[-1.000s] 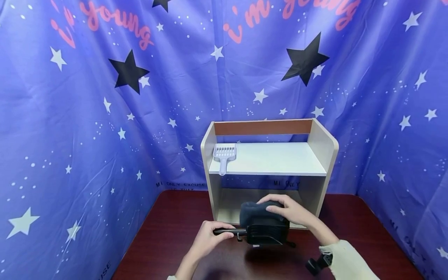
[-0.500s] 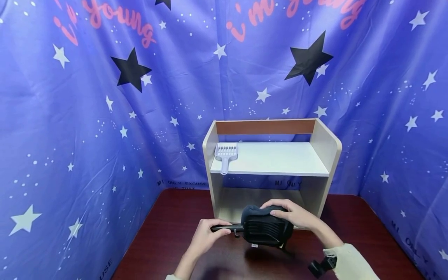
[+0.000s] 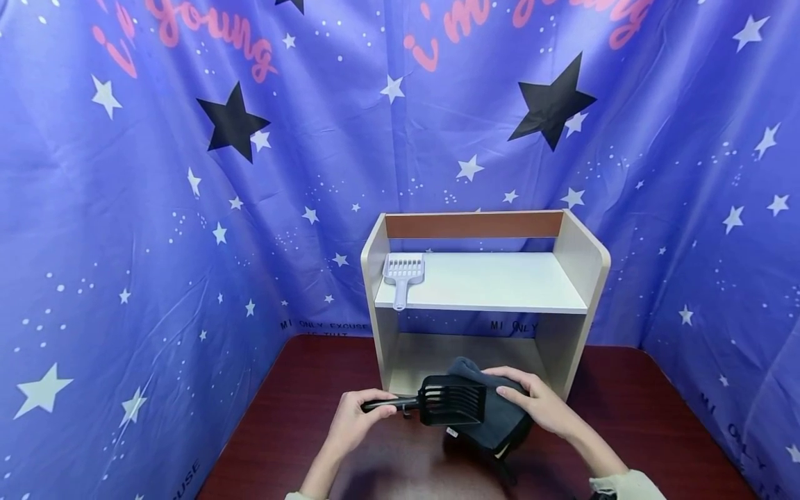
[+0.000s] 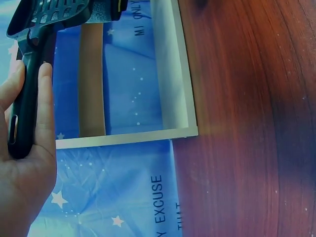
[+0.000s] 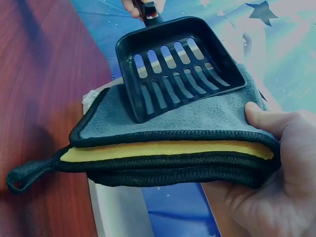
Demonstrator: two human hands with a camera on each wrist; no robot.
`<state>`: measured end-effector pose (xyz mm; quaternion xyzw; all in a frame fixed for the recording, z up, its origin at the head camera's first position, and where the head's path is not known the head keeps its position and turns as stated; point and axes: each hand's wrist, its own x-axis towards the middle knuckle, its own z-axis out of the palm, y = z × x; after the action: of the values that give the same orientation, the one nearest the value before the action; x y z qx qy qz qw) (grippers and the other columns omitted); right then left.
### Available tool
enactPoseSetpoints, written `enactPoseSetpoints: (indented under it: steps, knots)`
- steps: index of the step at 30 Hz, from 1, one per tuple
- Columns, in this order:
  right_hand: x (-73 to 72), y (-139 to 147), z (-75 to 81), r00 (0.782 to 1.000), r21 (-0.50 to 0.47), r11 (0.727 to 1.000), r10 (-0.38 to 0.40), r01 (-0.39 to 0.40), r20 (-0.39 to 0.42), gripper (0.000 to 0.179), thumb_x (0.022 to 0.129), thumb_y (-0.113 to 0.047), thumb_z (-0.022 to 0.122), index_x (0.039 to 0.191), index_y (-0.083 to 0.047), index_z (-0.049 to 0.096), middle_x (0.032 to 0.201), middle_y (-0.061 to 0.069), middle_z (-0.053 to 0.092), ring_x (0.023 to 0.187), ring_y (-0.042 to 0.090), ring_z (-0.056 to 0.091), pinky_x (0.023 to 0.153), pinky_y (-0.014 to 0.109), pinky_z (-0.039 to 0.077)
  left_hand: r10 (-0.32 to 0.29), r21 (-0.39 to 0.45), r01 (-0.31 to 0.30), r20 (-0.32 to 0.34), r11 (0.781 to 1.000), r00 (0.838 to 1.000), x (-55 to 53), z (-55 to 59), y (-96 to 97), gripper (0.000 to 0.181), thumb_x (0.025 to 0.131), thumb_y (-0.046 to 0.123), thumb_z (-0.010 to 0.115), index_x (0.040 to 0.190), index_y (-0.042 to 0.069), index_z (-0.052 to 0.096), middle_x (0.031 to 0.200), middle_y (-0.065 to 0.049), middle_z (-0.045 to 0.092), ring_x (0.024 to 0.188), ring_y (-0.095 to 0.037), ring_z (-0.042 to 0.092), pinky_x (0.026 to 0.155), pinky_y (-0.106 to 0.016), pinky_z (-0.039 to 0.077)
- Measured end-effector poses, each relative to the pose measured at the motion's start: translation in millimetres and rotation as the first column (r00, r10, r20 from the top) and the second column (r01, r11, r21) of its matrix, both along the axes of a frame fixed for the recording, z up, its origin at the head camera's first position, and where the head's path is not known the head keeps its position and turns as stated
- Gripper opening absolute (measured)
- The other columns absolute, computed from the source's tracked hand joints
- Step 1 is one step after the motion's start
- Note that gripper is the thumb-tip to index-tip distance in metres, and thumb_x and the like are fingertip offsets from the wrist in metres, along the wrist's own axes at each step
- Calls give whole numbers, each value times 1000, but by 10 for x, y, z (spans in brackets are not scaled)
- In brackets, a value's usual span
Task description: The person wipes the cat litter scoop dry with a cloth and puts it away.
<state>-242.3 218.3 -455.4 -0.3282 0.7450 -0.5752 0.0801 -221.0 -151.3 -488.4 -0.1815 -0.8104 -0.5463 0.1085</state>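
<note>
A black slotted litter scoop (image 3: 451, 403) is held by its handle in my left hand (image 3: 351, 420), thumb on one side and fingers on the other. My right hand (image 3: 542, 403) grips a folded grey cloth (image 5: 197, 116) with black edging, a yellow inner side and a hanging loop. In the right wrist view the scoop's slotted pan lies over the cloth's grey top, its front edge right at the fabric. The left wrist view shows the scoop handle (image 4: 30, 98) along the left palm. Both things are above the table in front of the shelf.
A two-level shelf unit (image 3: 481, 281) stands on the dark red wooden table (image 3: 300, 389). On its upper board, at the left, lies a pale lavender slotted scoop (image 3: 402, 278). Blue-purple curtains (image 3: 312, 173) with stars hang behind and at both sides.
The scoop has turned so its slotted pan faces up more and has shifted left with my left hand. The cloth and right hand have moved slightly right and down, showing more of the cloth.
</note>
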Motion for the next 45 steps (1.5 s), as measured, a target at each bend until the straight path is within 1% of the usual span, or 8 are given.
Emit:
enactPoseSetpoints:
  steps: [4, 8, 16, 20, 27, 33, 39, 45]
  knots:
    - [59, 13, -82, 988, -39, 988, -149, 148, -34, 37, 105, -10, 47, 140, 0, 51, 124, 0, 66, 93, 12, 71, 76, 30, 60, -17, 129, 9, 62, 992, 998, 11, -74, 17, 21, 84, 14, 78, 100, 2, 76, 89, -17, 77, 75, 0, 69, 68, -20, 58]
    - [147, -73, -208, 918, -93, 918, -392, 386, -59, 36, 104, -14, 52, 137, -1, 55, 121, -19, 63, 93, 3, 67, 75, 25, 58, -36, 360, -17, 140, 933, 990, 51, -178, 107, 27, 90, 3, 70, 108, -16, 66, 97, -31, 72, 78, -6, 74, 74, -26, 61]
    - [192, -387, -268, 827, -200, 805, -558, 558, 63, 39, 102, -16, 56, 139, -3, 55, 111, -21, 67, 88, 4, 68, 72, 24, 57, -124, 563, -75, 306, 823, 944, 105, -226, 392, 39, 95, 3, 63, 120, -24, 54, 98, -14, 77, 80, -8, 75, 76, -23, 60]
    - [186, -471, -272, 801, -202, 784, -598, 587, 6, 40, 102, -18, 56, 141, -9, 55, 131, -10, 64, 102, -6, 63, 80, 15, 53, -127, 523, -98, 377, 847, 918, 159, -239, 500, 38, 95, 7, 65, 122, -17, 59, 100, -24, 75, 76, -8, 74, 69, -22, 60]
    - [215, -545, -310, 795, -145, 816, -578, 560, -184, 48, 105, -12, 49, 152, -11, 40, 154, 21, 42, 127, -24, 32, 96, -4, 30, -177, 425, 5, 367, 905, 913, 283, -299, 663, 44, 97, 11, 63, 130, -17, 54, 103, -37, 69, 69, -7, 73, 66, -33, 62]
    - [239, -593, -368, 754, -131, 798, -599, 588, -268, 50, 104, -10, 48, 153, -10, 38, 156, 21, 40, 131, -25, 25, 97, -6, 24, -157, 402, -6, 370, 916, 916, 340, -313, 776, 43, 96, 10, 64, 129, -15, 56, 98, -36, 70, 66, -14, 74, 61, -36, 62]
    - [227, -643, -434, 753, -181, 824, -565, 537, -337, 52, 104, -1, 44, 154, 1, 30, 156, 33, 29, 138, -22, 19, 105, -5, 17, -105, 387, -51, 371, 920, 923, 386, -269, 914, 39, 95, 7, 65, 128, -14, 59, 92, -31, 73, 73, -43, 73, 57, -36, 61]
    - [246, -678, -462, 745, -202, 827, -561, 525, -361, 51, 102, 3, 45, 151, 8, 32, 153, 38, 30, 137, -22, 20, 106, -4, 17, -57, 364, -94, 382, 926, 923, 396, -273, 1026, 38, 94, 6, 65, 128, -11, 61, 90, -27, 74, 68, -37, 74, 54, -36, 61]
